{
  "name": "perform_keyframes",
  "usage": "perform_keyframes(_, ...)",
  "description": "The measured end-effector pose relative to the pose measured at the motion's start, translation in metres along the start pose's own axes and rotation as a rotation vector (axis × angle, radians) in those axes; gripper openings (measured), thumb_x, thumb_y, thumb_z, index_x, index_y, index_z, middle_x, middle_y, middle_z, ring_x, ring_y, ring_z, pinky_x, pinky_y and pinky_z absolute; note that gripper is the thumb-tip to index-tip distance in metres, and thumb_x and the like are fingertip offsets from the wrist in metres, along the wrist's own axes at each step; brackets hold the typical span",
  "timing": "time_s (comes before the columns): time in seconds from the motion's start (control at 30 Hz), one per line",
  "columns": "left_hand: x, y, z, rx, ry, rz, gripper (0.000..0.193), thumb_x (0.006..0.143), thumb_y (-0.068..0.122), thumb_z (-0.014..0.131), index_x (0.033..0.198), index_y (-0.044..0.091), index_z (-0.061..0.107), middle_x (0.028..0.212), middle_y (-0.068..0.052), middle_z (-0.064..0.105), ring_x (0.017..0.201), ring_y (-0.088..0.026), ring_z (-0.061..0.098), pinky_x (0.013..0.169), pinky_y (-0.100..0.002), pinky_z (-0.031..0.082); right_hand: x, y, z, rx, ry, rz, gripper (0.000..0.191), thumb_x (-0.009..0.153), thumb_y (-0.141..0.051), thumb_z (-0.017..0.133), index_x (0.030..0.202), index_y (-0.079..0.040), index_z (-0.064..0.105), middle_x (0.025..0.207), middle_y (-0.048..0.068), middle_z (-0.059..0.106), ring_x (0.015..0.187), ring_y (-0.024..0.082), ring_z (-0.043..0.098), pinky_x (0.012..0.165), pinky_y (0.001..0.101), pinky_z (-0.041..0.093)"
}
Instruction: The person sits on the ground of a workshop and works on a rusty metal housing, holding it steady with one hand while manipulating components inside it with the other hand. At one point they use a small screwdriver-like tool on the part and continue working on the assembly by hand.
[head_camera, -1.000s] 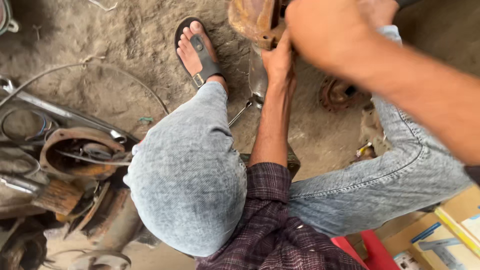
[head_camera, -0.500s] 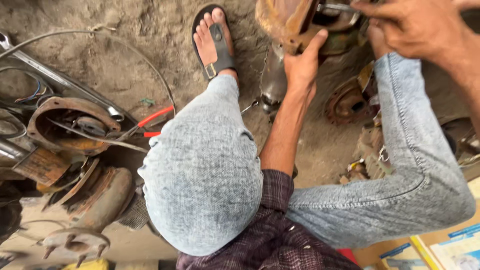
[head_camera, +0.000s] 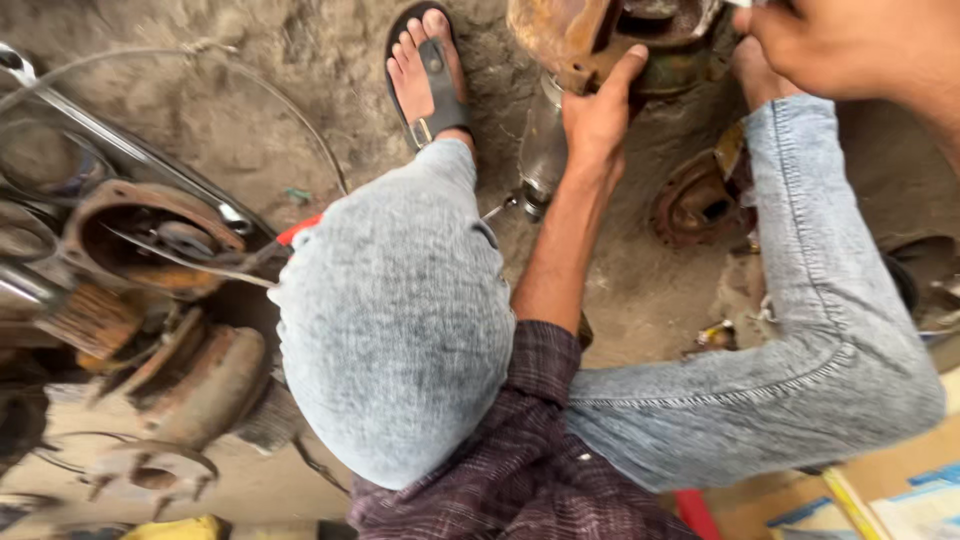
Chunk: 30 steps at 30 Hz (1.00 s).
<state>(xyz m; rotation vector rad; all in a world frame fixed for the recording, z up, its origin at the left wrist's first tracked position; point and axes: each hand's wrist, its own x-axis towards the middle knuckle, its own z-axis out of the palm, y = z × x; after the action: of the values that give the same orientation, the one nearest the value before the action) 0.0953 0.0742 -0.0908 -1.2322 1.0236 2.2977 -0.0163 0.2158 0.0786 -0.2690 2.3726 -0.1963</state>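
Observation:
My left hand (head_camera: 600, 115) grips the lower edge of a rusty metal housing (head_camera: 565, 35) at the top of the view, thumb pointing up along its side. My right hand (head_camera: 850, 45) is at the top right beside the same housing. Its fingers are curled around a pale metal tool that is mostly cut off by the frame edge. A dull metal cylinder (head_camera: 543, 150) hangs just below the housing, left of my left wrist. My knees in light jeans (head_camera: 400, 330) fill the middle, and my left foot wears a black sandal (head_camera: 430, 75).
A rusty round hub (head_camera: 700, 205) lies on the dirt floor between my legs. Rusty brake parts, plates and a bent wire (head_camera: 150, 240) are heaped at the left. Cardboard and a red object (head_camera: 700, 515) sit at the bottom right.
The view has shifted, so the housing and both hands now sit higher and to the right. My left hand has stayed on the housing, and my right hand has moved towards the top right corner.

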Motion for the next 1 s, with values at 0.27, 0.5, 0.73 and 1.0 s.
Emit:
perform_keyframes(0.27, -0.012, 0.017, -0.001, -0.033, -0.035, 0.016, 0.052, 0.090, 0.011, 0.083, 0.132, -0.007, 0.058, 0.127, -0.011, 0.066, 0.111, -0.022, 0.063, 0.096, -0.038, 0.053, -0.006, 0.023, 0.049, 0.400, -0.008, -0.169, 0.037, 0.098, -0.005, 0.061, 0.133, 0.000, 0.068, 0.092, 0.021, 0.070, 0.075, 0.029, 0.067, 0.068, 0.0399, 0.052)
perform_keyframes(0.5, -0.010, 0.025, -0.002, 0.007, -0.050, -0.096, 0.051, 0.089, 0.013, 0.080, 0.133, -0.003, 0.060, 0.122, -0.012, 0.068, 0.109, -0.021, 0.065, 0.092, -0.038, 0.055, 0.004, 0.062, 0.077, 0.475, -0.130, 0.154, 0.037, 0.106, 0.001, 0.062, 0.141, -0.005, 0.067, 0.099, 0.022, 0.073, 0.084, 0.030, 0.070, 0.076, 0.0377, 0.056)
perform_keyframes(0.73, -0.009, 0.028, 0.000, -0.002, -0.040, -0.158, 0.052, 0.086, 0.014, 0.080, 0.131, -0.004, 0.059, 0.120, -0.013, 0.068, 0.106, -0.024, 0.065, 0.088, -0.040, 0.056, 0.015, 0.065, 0.067, 0.234, -0.099, -0.053, 0.039, 0.105, -0.001, 0.063, 0.142, -0.010, 0.068, 0.085, 0.019, 0.071, 0.072, 0.029, 0.066, 0.068, 0.0385, 0.052)
perform_keyframes(1.0, -0.001, 0.022, 0.000, 0.035, -0.022, -0.129, 0.053, 0.085, 0.019, 0.080, 0.129, -0.001, 0.059, 0.116, -0.009, 0.069, 0.102, -0.022, 0.066, 0.084, -0.040, 0.057, 0.020, -0.040, -0.012, -0.258, -0.208, -0.005, 0.037, 0.083, -0.021, 0.072, 0.119, -0.017, 0.079, 0.067, 0.013, 0.069, 0.058, 0.029, 0.069, 0.053, 0.0412, 0.053)
